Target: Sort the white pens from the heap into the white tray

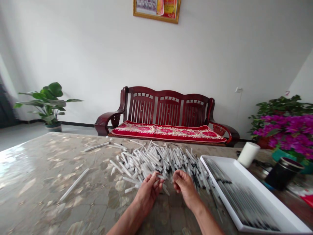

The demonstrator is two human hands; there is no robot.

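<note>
Pinching a tube [160, 176] in your left grip [149, 186], at the pile's [146, 160] near edge. Tube's long axis runs roughly sideways, free end toward your right grip [183, 185], just beside; its fingers are curled, can't tell if holding anything. Box [241, 178] sits right of the pile.

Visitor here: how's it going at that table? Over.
Left hand pinching a whitish tube. Right hand close by, grip unclear. Loose tube pile just beyond; white tray at right.

Tubes [151, 158] look plastic, tbl [56, 163] smooth & glossy.
</note>
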